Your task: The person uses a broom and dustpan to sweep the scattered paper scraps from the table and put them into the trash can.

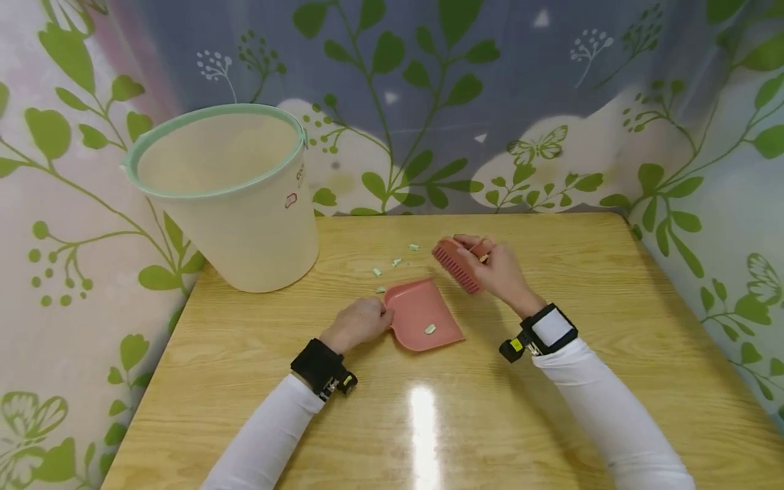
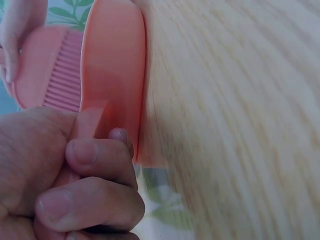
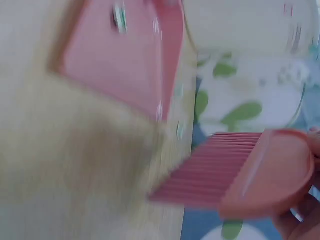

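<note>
Left hand [image 1: 360, 322]: fingers curled round the handle of one pink dustpan [image 1: 422, 306], which sits on the tabletop just right of that grip, its open edge facing right. Right hand [image 1: 501, 271]: grasping one pink brush [image 1: 458, 264], ribbed bristles pointing toward the pan and apart from it. In the pan, right of the left grip: one pale scrap [image 1: 430, 329]. Beyond the left grip, on the wood: several small pale scraps [image 1: 396, 262], loosely strung out, the nearest close to the pan. Behind each grip: a black wrist strap with small camera, then a white sleeve. Beneath both grips: a light wood-grain table [image 1: 233, 354], glossy, a bright strip of glare between the forearms. Beyond and left of the left grip: one tall cream bucket [image 1: 257, 238], green rim, standing at the table's far left. Outermost, beyond and to both sides of the grips: a printed backdrop [image 1: 392, 143], green leaves, butterflies, blue-grey and pale grounds.
</note>
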Motion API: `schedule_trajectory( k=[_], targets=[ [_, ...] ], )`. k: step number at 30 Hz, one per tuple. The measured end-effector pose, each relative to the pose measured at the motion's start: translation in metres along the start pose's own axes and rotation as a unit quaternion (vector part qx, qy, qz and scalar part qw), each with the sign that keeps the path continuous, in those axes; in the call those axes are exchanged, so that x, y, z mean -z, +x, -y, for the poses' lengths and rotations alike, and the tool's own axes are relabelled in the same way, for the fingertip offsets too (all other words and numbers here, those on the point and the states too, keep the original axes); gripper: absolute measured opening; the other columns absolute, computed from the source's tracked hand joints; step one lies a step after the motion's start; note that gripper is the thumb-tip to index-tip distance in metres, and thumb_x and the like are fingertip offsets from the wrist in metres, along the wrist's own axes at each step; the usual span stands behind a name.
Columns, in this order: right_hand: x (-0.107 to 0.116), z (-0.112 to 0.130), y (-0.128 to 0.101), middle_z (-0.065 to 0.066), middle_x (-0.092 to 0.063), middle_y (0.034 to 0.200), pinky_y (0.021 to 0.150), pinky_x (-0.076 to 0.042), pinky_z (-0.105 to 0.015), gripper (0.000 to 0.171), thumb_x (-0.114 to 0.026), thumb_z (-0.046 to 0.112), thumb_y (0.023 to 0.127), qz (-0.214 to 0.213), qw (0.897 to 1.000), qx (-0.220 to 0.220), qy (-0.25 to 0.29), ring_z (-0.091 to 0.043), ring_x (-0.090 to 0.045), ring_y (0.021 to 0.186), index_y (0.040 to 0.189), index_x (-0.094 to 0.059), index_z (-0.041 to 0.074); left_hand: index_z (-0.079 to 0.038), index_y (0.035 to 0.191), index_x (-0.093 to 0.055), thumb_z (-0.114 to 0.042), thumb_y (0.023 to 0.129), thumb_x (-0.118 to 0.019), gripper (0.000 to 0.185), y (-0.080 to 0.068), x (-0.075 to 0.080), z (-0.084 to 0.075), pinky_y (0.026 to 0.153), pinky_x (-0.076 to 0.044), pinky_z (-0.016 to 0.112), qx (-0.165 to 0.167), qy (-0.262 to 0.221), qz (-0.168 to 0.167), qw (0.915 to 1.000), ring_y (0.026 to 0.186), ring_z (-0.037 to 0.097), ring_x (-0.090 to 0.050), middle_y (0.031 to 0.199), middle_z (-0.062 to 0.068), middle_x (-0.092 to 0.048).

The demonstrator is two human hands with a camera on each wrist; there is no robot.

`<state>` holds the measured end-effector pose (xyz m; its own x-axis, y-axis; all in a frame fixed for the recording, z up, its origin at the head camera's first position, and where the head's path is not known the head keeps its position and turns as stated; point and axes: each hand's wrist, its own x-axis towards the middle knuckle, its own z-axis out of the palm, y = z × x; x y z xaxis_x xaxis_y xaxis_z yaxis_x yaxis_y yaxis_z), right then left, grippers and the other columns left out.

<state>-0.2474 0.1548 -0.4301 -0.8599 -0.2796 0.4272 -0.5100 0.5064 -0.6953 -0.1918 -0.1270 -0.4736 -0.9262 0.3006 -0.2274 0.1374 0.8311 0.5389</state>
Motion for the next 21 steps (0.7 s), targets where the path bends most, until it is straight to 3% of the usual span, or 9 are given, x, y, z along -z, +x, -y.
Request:
schedule_trajectory(
  k=[2,6,10,11,16,21],
  targets=[
    [0.006,-0.011,0.012,-0.025,-0.076,0.100,0.051,-0.026,-0.025,0.028,-0.066,0.006,0.102,0.005,0.999,0.014,-0.034,-0.003,-0.030,0.048,0.128,-0.071,-0.004,-0.017,0.065,-0.046,-0.026,0.109,-0.052,0.045,-0.001,0.001,0.000,0.048,-0.030,0.025,0.004,-0.004,-0.001,1.0000,0.050,0.011,-0.041,0.059,-0.003,-0.042],
    [0.017,-0.031,0.036,-0.024,-0.075,0.115,0.060,-0.033,-0.027,0.029,-0.065,0.006,0.103,0.018,0.996,0.039,-0.073,-0.020,-0.057,0.062,0.131,-0.070,-0.001,-0.017,0.064,-0.046,-0.026,0.108,-0.052,0.046,-0.002,0.003,0.002,0.048,-0.030,0.026,0.005,-0.006,-0.006,1.0000,0.049,0.011,-0.041,0.059,-0.004,-0.042],
    [0.021,-0.049,0.050,-0.024,-0.072,0.122,0.063,-0.036,-0.029,0.030,-0.065,0.005,0.102,0.026,0.996,0.049,-0.075,-0.036,-0.064,0.067,0.131,-0.070,-0.001,-0.019,0.064,-0.045,-0.027,0.108,-0.050,0.045,0.002,-0.001,0.006,0.048,-0.031,0.026,-0.015,-0.004,-0.012,0.9998,0.050,0.010,-0.041,0.059,-0.005,-0.042],
    [0.019,-0.053,0.052,-0.023,-0.072,0.124,0.066,-0.040,-0.030,0.030,-0.066,0.004,0.101,0.028,0.995,0.049,-0.079,-0.038,-0.069,0.076,0.130,-0.071,-0.001,-0.019,0.064,-0.045,-0.027,0.108,-0.050,0.045,0.002,-0.001,0.006,0.049,-0.031,0.026,-0.017,-0.004,-0.011,0.9998,0.050,0.010,-0.041,0.059,-0.005,-0.042],
    [0.002,-0.066,0.054,-0.023,-0.072,0.124,0.082,-0.052,-0.045,0.028,-0.070,0.004,0.099,0.066,0.994,0.028,-0.086,-0.042,-0.071,0.108,0.127,-0.073,-0.001,-0.016,0.066,-0.047,-0.026,0.108,-0.052,0.043,-0.002,0.000,-0.001,0.049,-0.032,0.026,0.007,-0.001,-0.008,0.9999,0.052,0.011,-0.043,0.063,-0.003,-0.044],
    [-0.010,-0.066,0.049,-0.024,-0.072,0.123,0.089,-0.055,-0.052,0.027,-0.070,0.003,0.099,0.105,0.991,0.016,-0.076,-0.042,-0.070,0.111,0.125,-0.074,-0.002,-0.016,0.068,-0.048,-0.026,0.109,-0.051,0.043,-0.002,-0.002,0.000,0.049,-0.031,0.026,0.016,-0.001,-0.009,0.9998,0.052,0.011,-0.043,0.064,-0.003,-0.044]
  ],
)
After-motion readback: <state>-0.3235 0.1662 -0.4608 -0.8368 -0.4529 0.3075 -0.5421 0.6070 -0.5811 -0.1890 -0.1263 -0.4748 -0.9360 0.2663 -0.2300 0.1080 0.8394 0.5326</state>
